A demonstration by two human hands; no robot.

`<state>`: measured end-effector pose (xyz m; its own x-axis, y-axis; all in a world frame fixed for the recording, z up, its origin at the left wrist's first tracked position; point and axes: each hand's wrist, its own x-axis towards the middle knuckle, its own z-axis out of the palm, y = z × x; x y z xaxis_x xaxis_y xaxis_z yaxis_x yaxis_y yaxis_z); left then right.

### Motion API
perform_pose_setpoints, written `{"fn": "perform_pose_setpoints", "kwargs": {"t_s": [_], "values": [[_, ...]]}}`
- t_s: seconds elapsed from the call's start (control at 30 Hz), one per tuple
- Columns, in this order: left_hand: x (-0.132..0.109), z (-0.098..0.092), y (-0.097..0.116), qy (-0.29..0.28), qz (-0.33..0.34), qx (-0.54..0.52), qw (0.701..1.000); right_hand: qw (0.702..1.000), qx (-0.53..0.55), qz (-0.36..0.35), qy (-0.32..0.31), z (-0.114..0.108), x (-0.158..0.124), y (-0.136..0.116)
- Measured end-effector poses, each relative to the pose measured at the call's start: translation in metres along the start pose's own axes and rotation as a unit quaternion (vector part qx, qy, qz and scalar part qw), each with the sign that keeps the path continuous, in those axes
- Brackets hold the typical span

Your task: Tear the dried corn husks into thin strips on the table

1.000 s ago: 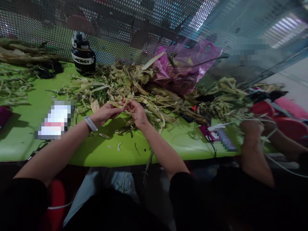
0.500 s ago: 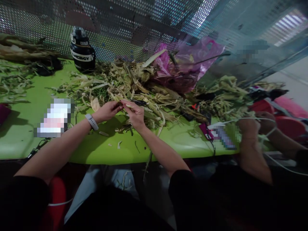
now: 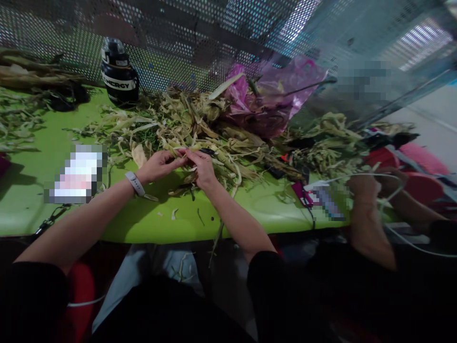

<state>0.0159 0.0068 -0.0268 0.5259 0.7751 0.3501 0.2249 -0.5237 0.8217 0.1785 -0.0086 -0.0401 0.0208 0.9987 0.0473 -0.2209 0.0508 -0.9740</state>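
Observation:
My left hand (image 3: 162,164), with a pale watch band on its wrist, meets my right hand (image 3: 202,166) fingertip to fingertip over the near edge of a heap of dried plant strips (image 3: 189,116). Both hands are closed in a pinch. Between the fingers is a thin pale plant strip, mostly hidden by them. The heap is yellow-green and straw-coloured, with leaf-like and husk-like pieces. A small dark object (image 3: 206,151) lies just behind my right hand. Small plant scraps (image 3: 174,214) are scattered on the green tabletop (image 3: 143,226) in front of my hands.
A black bottle (image 3: 119,74) stands at the back left, a pink plastic bag (image 3: 271,102) behind the heap. On the left lies a blurred-out phone (image 3: 76,174). At right, another person's hands (image 3: 366,186) work near a white cable and another phone (image 3: 328,202). A perforated screen (image 3: 171,43) rises behind.
My hands stay together at the heap; their fingers have shifted slightly, with the left thumb reaching further toward the right hand. The whole view has moved a little.

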Motion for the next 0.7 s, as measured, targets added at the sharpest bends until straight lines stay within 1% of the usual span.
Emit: {"fn": "perform_pose_setpoints", "kwargs": {"t_s": [0.1,0.17,0.27,0.33,0.4,0.47,0.6,0.7], "values": [[0.0005,-0.0002,0.0002,0.005,-0.045,0.013,0.999,1.000,0.006,-0.021,0.001,-0.0004,-0.0001,-0.0010],[0.0009,0.0006,0.0003,0.001,-0.073,-0.006,0.997,1.000,0.008,-0.018,-0.004,-0.0015,0.0010,-0.0009],[0.0016,0.0038,-0.0009,0.001,-0.101,-0.095,0.990,1.000,-0.009,0.008,-0.017,-0.0050,0.0044,0.0003],[0.0021,0.0062,-0.0029,0.019,-0.119,-0.178,0.977,0.999,-0.026,0.011,-0.023,-0.0073,0.0070,0.0015],[0.0022,0.0077,-0.0053,0.038,-0.131,-0.231,0.963,0.999,-0.030,0.004,-0.023,-0.0087,0.0089,0.0026],[0.0023,0.0081,-0.0073,0.049,-0.131,-0.226,0.964,0.999,-0.028,0.004,-0.017,-0.0088,0.0096,0.0030],[0.0031,0.0076,-0.0072,0.078,-0.109,-0.142,0.981,0.999,-0.028,0.015,-0.013,-0.0066,0.0079,0.0017],[0.0047,0.0082,-0.0059,0.090,-0.093,-0.121,0.984,1.000,-0.018,0.007,-0.009,-0.0039,0.0057,0.0012]]}}
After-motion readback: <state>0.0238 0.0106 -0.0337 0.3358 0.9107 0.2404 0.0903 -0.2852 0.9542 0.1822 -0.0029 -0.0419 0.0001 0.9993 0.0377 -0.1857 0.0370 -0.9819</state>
